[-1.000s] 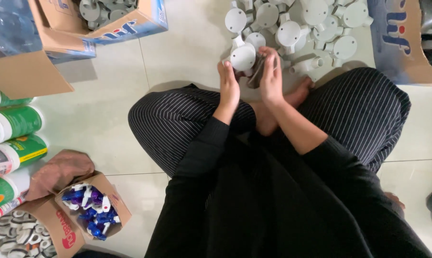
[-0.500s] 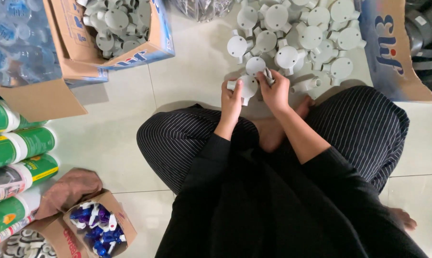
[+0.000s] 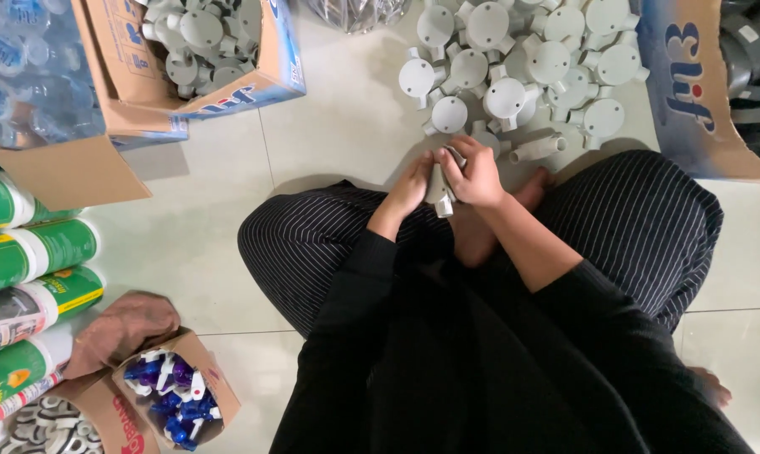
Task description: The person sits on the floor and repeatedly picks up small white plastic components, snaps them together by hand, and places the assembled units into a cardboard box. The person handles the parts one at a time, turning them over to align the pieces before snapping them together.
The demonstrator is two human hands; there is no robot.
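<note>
I see both hands over the lap, left hand (image 3: 409, 187) and right hand (image 3: 479, 172) together grasping one grey junction fitting (image 3: 438, 187) between them, its spout pointing down toward the legs. Just ahead of the hands a heap of matching grey fittings (image 3: 514, 63) lies on the tiled floor (image 3: 346, 118). Far left of the left hand: an open carton of more fittings (image 3: 196, 34) and green cans (image 3: 35, 252).
</note>
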